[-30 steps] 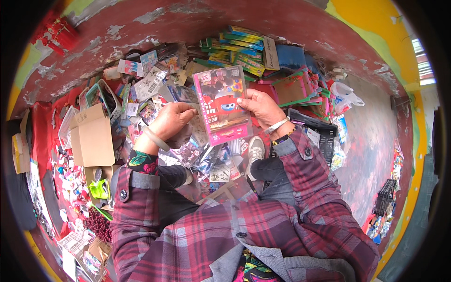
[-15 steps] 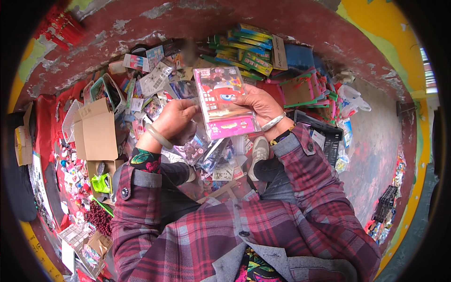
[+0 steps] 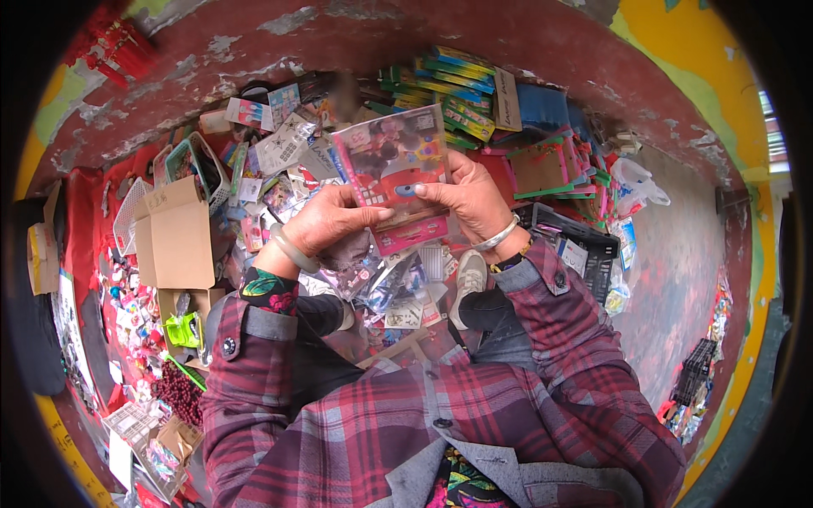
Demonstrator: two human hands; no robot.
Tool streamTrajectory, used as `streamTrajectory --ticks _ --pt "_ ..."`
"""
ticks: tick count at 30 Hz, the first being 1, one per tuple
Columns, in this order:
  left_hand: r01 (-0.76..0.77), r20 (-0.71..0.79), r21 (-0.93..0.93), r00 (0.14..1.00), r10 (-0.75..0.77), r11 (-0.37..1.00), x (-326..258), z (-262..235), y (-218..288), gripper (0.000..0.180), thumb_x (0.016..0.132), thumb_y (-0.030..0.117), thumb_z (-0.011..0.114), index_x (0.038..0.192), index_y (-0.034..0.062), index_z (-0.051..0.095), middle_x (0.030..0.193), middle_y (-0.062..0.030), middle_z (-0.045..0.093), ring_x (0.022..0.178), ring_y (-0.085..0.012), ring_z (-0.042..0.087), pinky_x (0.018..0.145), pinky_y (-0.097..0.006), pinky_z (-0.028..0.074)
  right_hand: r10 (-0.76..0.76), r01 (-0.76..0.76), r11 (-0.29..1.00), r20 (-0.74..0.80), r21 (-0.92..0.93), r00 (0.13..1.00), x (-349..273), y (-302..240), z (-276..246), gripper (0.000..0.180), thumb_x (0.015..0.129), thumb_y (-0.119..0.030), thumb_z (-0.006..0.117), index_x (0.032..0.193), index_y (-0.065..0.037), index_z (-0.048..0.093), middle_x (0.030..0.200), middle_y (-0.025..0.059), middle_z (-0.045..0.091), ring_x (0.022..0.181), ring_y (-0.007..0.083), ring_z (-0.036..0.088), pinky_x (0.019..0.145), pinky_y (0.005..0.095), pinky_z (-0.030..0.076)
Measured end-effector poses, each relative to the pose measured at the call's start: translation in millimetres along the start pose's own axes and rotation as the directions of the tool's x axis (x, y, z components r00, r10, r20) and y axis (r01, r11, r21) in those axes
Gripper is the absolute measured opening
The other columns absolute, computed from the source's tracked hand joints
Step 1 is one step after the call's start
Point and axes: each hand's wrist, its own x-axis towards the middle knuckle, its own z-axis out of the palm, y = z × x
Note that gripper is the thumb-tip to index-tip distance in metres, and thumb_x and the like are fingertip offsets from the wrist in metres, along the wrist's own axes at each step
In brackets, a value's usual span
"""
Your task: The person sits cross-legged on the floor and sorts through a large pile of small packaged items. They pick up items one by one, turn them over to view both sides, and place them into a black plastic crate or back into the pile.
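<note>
I hold a flat toy package (image 3: pixel 398 173) with a clear front, a red toy and a pink lower edge, up in front of me with both hands. My left hand (image 3: pixel 326 222) grips its lower left side, a pale bangle on the wrist. My right hand (image 3: pixel 468 201) grips its right edge, a silver bracelet on that wrist. Below the package lies a heap of small clear-wrapped packets (image 3: pixel 398 288) by my grey shoe (image 3: pixel 468 284).
An open cardboard box (image 3: pixel 174 233) stands at the left beside a white wire basket (image 3: pixel 203 165). Stacks of green and yellow boxes (image 3: pixel 453 93) lie against the red wall. A black crate (image 3: pixel 584 245) sits right. Red beads (image 3: pixel 178 394) and toys lie lower left.
The package has come up and nearer to the camera, tilted more upright. Both hands rose with it and keep their grip.
</note>
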Motion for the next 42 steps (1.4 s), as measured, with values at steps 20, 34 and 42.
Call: streamTrajectory --ticks 20,34,42 --pt "-0.371 -0.773 -0.02 0.595 0.221 0.928 -18 -79 -13 0.023 0.085 0.022 0.059 0.092 0.0008 0.06 0.077 -0.0016 0.06 0.062 -0.0081 0.054 0.054 -0.021 0.043 0.263 -0.37 0.752 -0.267 -0.545 0.927 52 152 -146 0.027 0.071 -0.022 0.068 0.09 -0.003 0.062 0.079 0.0031 0.061 0.069 0.015 0.055 0.059 0.028 0.043" --pt "-0.325 -0.766 -0.016 0.611 0.197 0.945 -32 -61 1 0.025 0.087 0.014 0.058 0.105 -0.0022 0.058 0.097 -0.0026 0.06 0.085 -0.0071 0.053 0.076 -0.021 0.041 0.598 -0.548 0.514 -0.183 -0.66 0.78 102 306 -204 0.085 0.059 -0.045 0.075 0.124 0.001 0.045 0.125 0.0185 0.048 0.115 0.029 0.046 0.094 0.0364 0.036" --pt "-0.303 -0.755 -0.113 0.645 0.116 0.946 -27 -60 -3 0.024 0.087 0.013 0.057 0.106 -0.0019 0.058 0.099 -0.0037 0.061 0.087 -0.0079 0.054 0.078 -0.022 0.041 0.821 -0.645 0.502 0.083 -0.576 0.565 114 264 -157 0.055 0.068 -0.034 0.073 0.11 -0.003 0.055 0.095 0.0039 0.062 0.084 0.0177 0.058 0.073 0.0294 0.044"
